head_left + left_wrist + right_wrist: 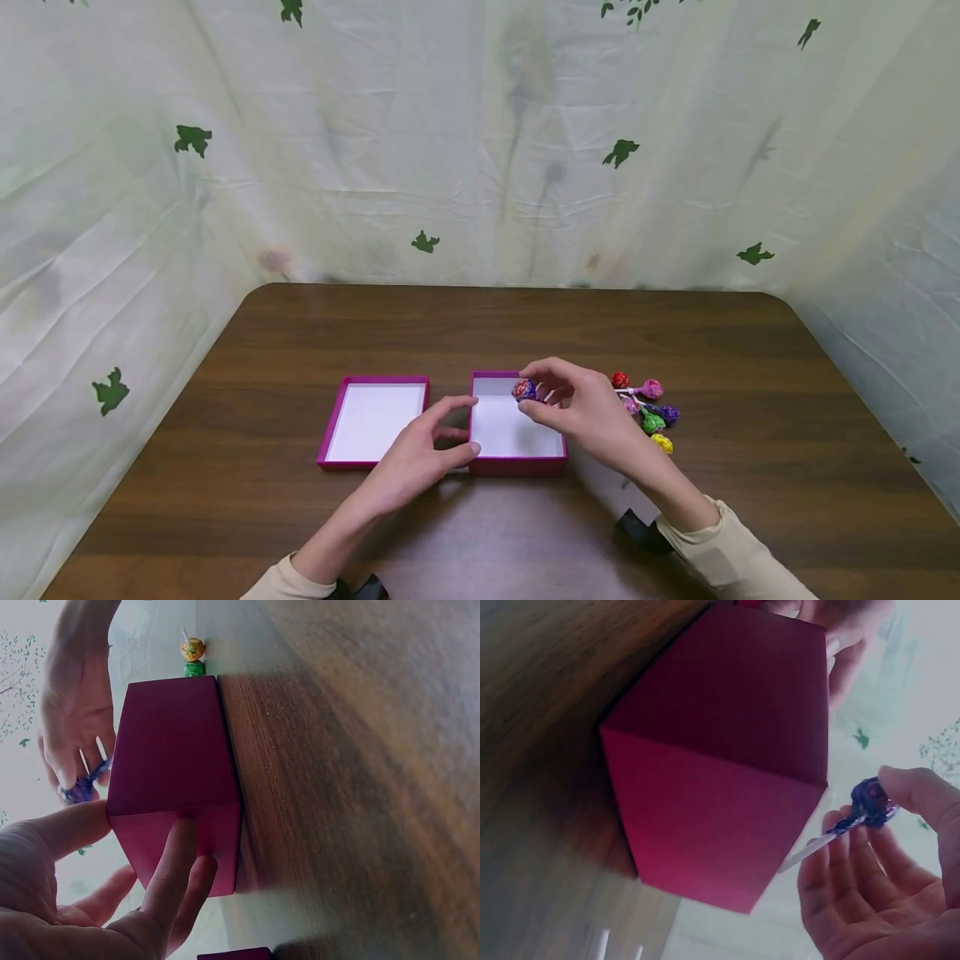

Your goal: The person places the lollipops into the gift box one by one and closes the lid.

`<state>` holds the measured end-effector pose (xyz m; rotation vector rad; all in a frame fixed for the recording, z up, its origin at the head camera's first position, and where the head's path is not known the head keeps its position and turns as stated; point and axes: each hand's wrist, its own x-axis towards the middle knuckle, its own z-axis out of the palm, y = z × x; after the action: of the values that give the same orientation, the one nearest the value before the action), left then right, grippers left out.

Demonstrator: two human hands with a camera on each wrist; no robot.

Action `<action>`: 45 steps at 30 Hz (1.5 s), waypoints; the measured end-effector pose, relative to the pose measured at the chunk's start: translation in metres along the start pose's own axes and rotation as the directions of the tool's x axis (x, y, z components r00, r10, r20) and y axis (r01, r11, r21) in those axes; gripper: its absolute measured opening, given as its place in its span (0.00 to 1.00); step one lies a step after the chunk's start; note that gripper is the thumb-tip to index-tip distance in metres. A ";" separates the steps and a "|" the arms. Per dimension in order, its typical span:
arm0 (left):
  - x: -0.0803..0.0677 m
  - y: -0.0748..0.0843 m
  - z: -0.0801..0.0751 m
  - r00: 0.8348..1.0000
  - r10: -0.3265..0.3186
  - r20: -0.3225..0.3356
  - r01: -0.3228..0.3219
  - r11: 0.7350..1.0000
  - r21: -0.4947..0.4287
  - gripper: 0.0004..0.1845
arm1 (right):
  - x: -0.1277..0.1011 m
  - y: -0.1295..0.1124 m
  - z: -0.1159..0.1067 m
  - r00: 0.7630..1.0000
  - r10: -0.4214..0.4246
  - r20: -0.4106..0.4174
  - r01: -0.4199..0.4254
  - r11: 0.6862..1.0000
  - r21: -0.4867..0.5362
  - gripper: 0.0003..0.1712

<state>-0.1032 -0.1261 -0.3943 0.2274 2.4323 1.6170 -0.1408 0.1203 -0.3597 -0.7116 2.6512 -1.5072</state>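
Right hand point(581, 408): pinches a purple-wrapped lollipop point(523, 389) above the magenta box point(517, 462), stick pointing back toward the palm.
Left hand point(427, 454): grips the box's left wall.
Heap of lollipops point(648, 408): on tabletop point(480, 333), right of box.

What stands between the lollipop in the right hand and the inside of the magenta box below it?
Nothing visible. The right hand pinches the purple lollipop above the open box, whose white interior is bare; the left hand only holds the box's left wall.
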 end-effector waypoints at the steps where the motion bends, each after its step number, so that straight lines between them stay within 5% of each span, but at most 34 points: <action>1: 0.000 0.000 0.000 1.000 0.001 0.003 -0.001 1.000 -0.003 0.29 | 0.002 -0.001 0.002 1.000 0.012 0.005 -0.012 1.000 -0.005 0.16; 21: 0.001 0.000 -0.002 1.000 -0.015 0.002 0.015 0.999 -0.033 0.28 | 0.039 0.002 0.044 0.994 0.080 0.073 -0.061 0.970 -0.234 0.13; 45: -0.001 -0.001 0.000 1.000 -0.011 0.008 0.011 0.998 -0.059 0.29 | 0.048 0.013 0.065 0.992 0.081 0.095 -0.046 0.946 -0.321 0.12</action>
<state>-0.1024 -0.1267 -0.3947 0.2104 2.3721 1.6767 -0.1737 0.0548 -0.3947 -0.6882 2.8335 -1.0032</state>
